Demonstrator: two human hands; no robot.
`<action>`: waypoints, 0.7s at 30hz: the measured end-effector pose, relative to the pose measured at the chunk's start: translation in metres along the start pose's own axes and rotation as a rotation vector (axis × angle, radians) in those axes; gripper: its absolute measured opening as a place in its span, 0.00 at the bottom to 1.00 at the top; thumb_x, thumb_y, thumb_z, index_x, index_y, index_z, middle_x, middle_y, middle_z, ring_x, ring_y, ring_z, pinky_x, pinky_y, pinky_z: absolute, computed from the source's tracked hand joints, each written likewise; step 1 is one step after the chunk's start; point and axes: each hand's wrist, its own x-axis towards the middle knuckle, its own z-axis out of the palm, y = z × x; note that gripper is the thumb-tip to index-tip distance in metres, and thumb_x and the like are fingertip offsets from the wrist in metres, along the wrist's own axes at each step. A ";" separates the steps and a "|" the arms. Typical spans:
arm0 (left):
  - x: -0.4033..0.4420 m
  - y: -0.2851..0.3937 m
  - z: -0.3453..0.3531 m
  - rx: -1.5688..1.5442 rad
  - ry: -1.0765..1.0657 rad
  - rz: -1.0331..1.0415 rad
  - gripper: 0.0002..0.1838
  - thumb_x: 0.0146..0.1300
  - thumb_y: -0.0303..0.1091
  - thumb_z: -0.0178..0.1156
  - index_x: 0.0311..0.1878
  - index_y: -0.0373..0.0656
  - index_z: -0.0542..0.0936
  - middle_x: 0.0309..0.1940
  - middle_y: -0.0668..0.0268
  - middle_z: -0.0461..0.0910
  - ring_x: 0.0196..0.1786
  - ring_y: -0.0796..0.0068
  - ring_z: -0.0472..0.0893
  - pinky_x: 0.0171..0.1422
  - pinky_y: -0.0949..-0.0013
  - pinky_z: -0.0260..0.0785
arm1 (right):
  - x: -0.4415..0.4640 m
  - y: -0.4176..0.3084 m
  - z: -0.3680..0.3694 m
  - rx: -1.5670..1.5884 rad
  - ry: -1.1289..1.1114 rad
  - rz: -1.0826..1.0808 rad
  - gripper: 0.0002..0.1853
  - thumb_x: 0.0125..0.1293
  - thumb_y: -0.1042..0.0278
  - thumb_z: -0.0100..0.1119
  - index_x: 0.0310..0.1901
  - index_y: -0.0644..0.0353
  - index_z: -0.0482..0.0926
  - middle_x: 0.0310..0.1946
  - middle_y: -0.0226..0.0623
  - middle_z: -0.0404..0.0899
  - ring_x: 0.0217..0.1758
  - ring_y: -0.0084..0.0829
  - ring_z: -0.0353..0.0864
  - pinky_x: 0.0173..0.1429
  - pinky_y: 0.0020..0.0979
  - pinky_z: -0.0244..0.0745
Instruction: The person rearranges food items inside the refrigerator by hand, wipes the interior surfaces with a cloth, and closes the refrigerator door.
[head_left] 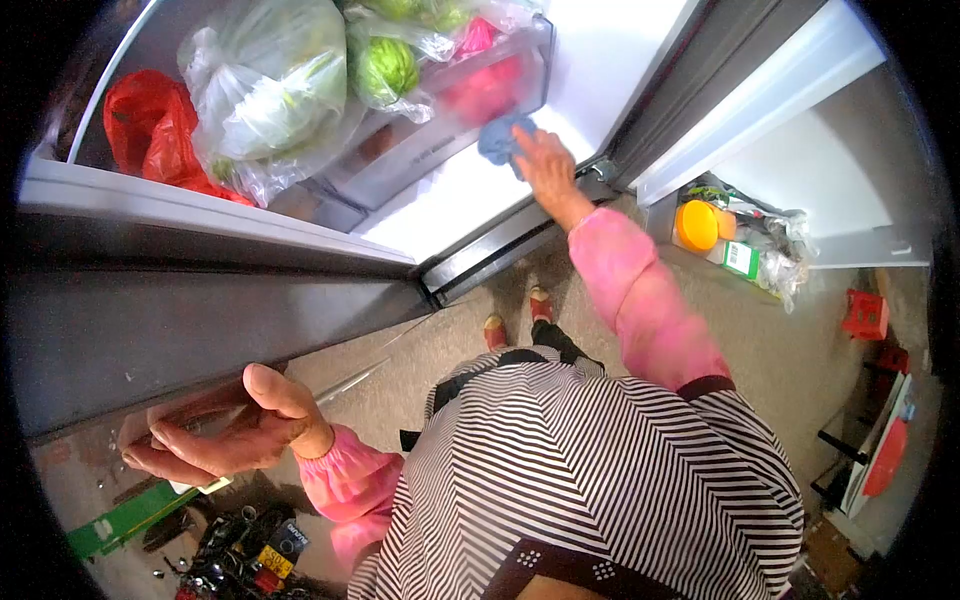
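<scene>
No wording or number is legible with certainty. A white, green-edged rectangular label, beside a round yellow lid, bears dark print too small to decipher. A black-and-yellow rectangular packet, lower left, carries blurred dark characters on its yellow part. A grey translucent plastic drawer front shows a faint, unreadable marking.

You are holding your two hands well apart.
Your right arm is slanting to the upper middle of the frame, your right hand showing its back, its fingers bending inward; your left hand is hovering at lower left, thumb standing away from loosely curling fingers.
</scene>
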 end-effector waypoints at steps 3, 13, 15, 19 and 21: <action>0.001 0.001 0.001 -0.019 0.007 -0.010 0.42 0.62 0.61 0.55 0.65 0.31 0.61 0.67 0.40 0.52 0.68 0.45 0.57 0.68 0.49 0.56 | 0.012 0.024 0.005 -0.016 0.098 0.044 0.28 0.53 0.64 0.67 0.58 0.44 0.72 0.34 0.39 0.73 0.42 0.42 0.75 0.43 0.41 0.74; 0.001 -0.003 0.007 -0.182 0.055 0.003 0.40 0.61 0.53 0.60 0.65 0.31 0.62 0.67 0.42 0.52 0.68 0.46 0.58 0.67 0.50 0.59 | 0.005 0.023 0.000 -0.013 0.118 0.086 0.24 0.50 0.68 0.67 0.50 0.48 0.73 0.34 0.40 0.74 0.40 0.44 0.75 0.42 0.43 0.74; 0.002 -0.003 0.010 -0.262 0.116 0.004 0.37 0.59 0.49 0.64 0.65 0.36 0.65 0.66 0.44 0.56 0.66 0.48 0.61 0.63 0.51 0.62 | -0.006 0.011 -0.008 -0.021 0.069 0.082 0.22 0.50 0.69 0.65 0.49 0.49 0.72 0.34 0.40 0.74 0.40 0.44 0.75 0.42 0.44 0.74; 0.001 -0.002 0.009 -0.278 0.118 -0.010 0.38 0.58 0.51 0.65 0.64 0.36 0.65 0.66 0.45 0.55 0.65 0.48 0.61 0.65 0.51 0.60 | -0.036 -0.015 -0.013 -0.038 0.005 0.061 0.32 0.49 0.71 0.69 0.58 0.48 0.71 0.34 0.39 0.73 0.41 0.41 0.74 0.42 0.41 0.75; -0.001 -0.006 0.011 -0.310 0.130 0.002 0.38 0.58 0.51 0.66 0.64 0.37 0.65 0.66 0.44 0.55 0.66 0.48 0.61 0.66 0.51 0.59 | -0.055 -0.031 -0.010 0.003 0.048 0.002 0.29 0.50 0.71 0.66 0.57 0.48 0.71 0.34 0.39 0.73 0.39 0.42 0.74 0.39 0.40 0.75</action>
